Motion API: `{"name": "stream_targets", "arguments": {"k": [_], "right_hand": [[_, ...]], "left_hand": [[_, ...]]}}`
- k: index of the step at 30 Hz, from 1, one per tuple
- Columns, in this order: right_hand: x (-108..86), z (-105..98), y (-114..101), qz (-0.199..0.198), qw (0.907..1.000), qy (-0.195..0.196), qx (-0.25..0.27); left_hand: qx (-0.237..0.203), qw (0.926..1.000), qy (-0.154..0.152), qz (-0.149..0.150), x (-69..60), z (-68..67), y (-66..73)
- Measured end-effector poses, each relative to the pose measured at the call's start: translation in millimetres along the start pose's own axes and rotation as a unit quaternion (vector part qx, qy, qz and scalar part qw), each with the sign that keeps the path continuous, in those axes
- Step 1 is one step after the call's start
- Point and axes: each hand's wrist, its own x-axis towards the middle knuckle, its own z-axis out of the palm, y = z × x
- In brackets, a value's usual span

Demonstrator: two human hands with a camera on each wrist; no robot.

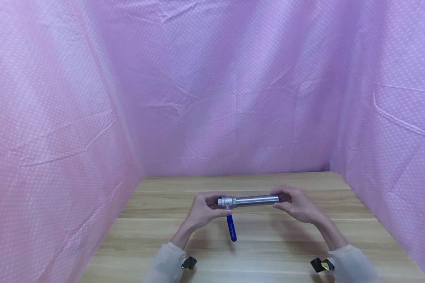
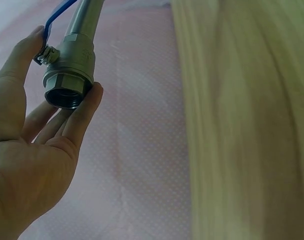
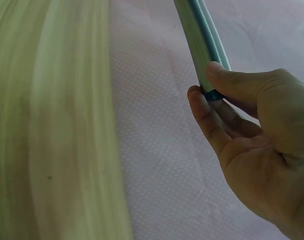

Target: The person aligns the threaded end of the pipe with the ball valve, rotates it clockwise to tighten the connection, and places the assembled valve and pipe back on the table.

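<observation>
A silver metal ball valve [image 1: 227, 202] with a blue lever handle [image 1: 231, 228] is joined to a straight steel pipe [image 1: 257, 200]. The two are held level above the wooden table. My left hand [image 1: 202, 211] grips the valve body, its thumb by the base of the lever and its fingers on the far side. In the left wrist view the valve's open hexagonal end [image 2: 67, 91] faces the palm. My right hand [image 1: 297, 205] pinches the pipe's free end between thumb and fingers, as the right wrist view also shows on the pipe [image 3: 204, 45].
Below lies a light wooden table [image 1: 269, 259]. Pink dotted cloth [image 1: 233, 98] hangs behind it and along both sides. Each forearm wears a pale sleeve, with a small black device [image 1: 189, 263] at the left wrist and another black device [image 1: 318, 265] at the right.
</observation>
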Motion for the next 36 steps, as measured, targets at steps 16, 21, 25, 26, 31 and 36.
{"name": "stream_targets", "arguments": {"k": [16, 21, 25, 26, 31, 36], "right_hand": [[0.8, 18.0, 32.4, 0.011, 0.9968, -0.079, 0.001], [-1.9, 20.3, 37.3, 0.027, 0.9946, -0.100, -0.003], [-4.1, 21.9, 43.3, 0.031, 0.9936, -0.107, -0.018], [-4.2, 22.3, 45.2, 0.031, 0.9932, -0.111, -0.017], [-4.3, 24.2, 52.8, 0.037, 0.9910, -0.126, -0.022], [-6.2, 26.2, 52.5, 0.048, 0.9895, -0.130, -0.043]], "left_hand": [[0.096, 0.9948, -0.020, -0.027, 5.2, -0.3, -29.7], [0.122, 0.9911, -0.041, -0.037, 7.5, -0.1, -36.9], [0.137, 0.9879, -0.055, -0.045, 9.8, 0.8, -41.2], [0.140, 0.9873, -0.059, -0.046, 10.2, 1.0, -41.8], [0.143, 0.9850, -0.076, -0.058, 10.2, 2.2, -43.2], [0.145, 0.9835, -0.074, -0.078, 9.1, 3.9, -41.4]]}}
